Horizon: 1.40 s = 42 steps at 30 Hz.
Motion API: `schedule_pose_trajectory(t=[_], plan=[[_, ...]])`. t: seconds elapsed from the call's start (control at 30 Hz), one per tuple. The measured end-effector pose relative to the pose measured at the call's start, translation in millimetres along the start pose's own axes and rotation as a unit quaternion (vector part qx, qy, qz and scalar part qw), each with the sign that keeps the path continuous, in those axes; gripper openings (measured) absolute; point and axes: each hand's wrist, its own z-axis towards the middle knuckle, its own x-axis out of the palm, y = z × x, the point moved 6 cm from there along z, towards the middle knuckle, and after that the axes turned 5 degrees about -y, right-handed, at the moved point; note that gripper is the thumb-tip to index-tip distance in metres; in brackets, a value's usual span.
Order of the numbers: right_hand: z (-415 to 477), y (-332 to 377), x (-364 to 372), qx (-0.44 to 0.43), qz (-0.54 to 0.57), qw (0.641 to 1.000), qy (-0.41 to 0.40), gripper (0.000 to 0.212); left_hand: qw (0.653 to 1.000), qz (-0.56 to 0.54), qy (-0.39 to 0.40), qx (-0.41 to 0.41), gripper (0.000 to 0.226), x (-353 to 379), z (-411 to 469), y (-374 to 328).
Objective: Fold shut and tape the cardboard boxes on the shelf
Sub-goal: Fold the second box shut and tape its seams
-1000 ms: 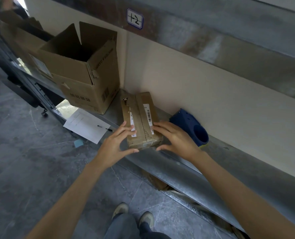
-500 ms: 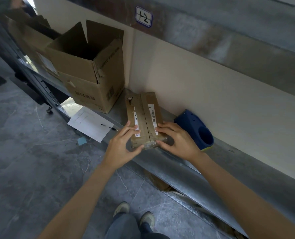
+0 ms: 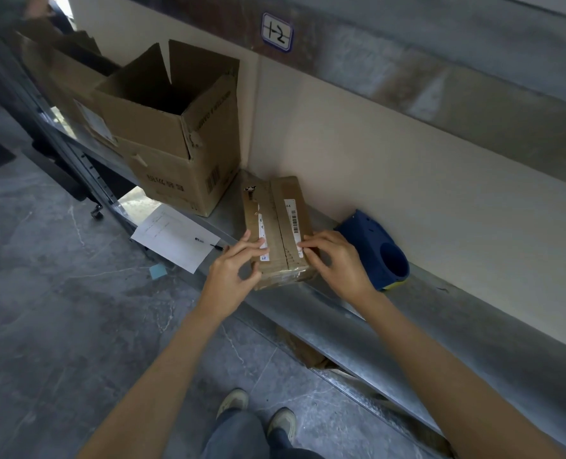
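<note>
The small box lies on the shelf at mid-frame, just right of the big open box. A second ago both hands were spread loosely around its near end; now they have closed in. The left grip pinches the near left corner, fingers over the flap and thumb on the end face. The right grip holds nothing; its bent fingertips press the right flap flat. I'd say the flaps are shut and waiting for tape.
</note>
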Motion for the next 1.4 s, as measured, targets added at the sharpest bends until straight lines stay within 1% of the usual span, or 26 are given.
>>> schedule_pose_trajectory(t=[0.13, 0.3, 0.43, 0.53, 0.63, 0.73, 0.8, 0.97, 1.07, 1.17, 1.33, 1.4], plan=[[-5, -5, 1, -0.013, 0.021, 0.998, 0.051, 0.030, 0.999, -0.001, 0.027, -0.017, 0.037, -1, 0, 0], [-5, -7, 0, -0.037, 0.012, 0.998, 0.054, 0.035, 0.999, 0.006, 0.046, -0.021, 0.041, -1, -1, 3], [-6, -7, 1, -0.026, 0.027, 0.998, 0.055, 0.035, 0.997, 0.002, 0.068, -0.022, 0.045, -2, -1, 4], [-5, -8, 0, -0.011, 0.025, 0.995, 0.095, 0.035, 0.995, -0.013, 0.098, -0.023, 0.049, -4, -1, 2], [-3, -9, -3, -0.014, 0.021, 0.988, 0.152, 0.048, 0.992, -0.013, 0.122, -0.033, 0.056, -8, 1, 3], [0, -9, -6, -0.019, 0.030, 0.986, 0.165, 0.062, 0.993, 0.004, 0.111, -0.036, 0.061, -9, 3, 3], [1, -11, -5, -0.008, 0.027, 0.987, 0.156, 0.066, 0.995, 0.007, 0.092, -0.036, 0.059, -8, 2, 3], [-2, -14, -3, -0.018, 0.032, 0.996, 0.080, 0.050, 0.999, 0.017, 0.039, -0.027, 0.051, -5, 0, 5], [-6, -16, -1, -0.011, 0.040, 0.997, 0.059, 0.048, 1.000, 0.017, 0.002, -0.015, 0.049, -3, -1, 5], [-6, -16, 2, 0.005, 0.052, 0.998, 0.035, 0.042, 1.000, 0.005, -0.008, -0.011, 0.047, 0, -2, 7], [-7, -13, 4, 0.008, 0.060, 0.998, 0.003, 0.035, 0.999, -0.011, -0.020, -0.031, 0.042, 2, -2, 10], [-6, -11, 7, 0.037, 0.056, 0.998, -0.011, 0.033, 0.999, -0.013, -0.035, -0.031, 0.039, 5, -3, 7]])
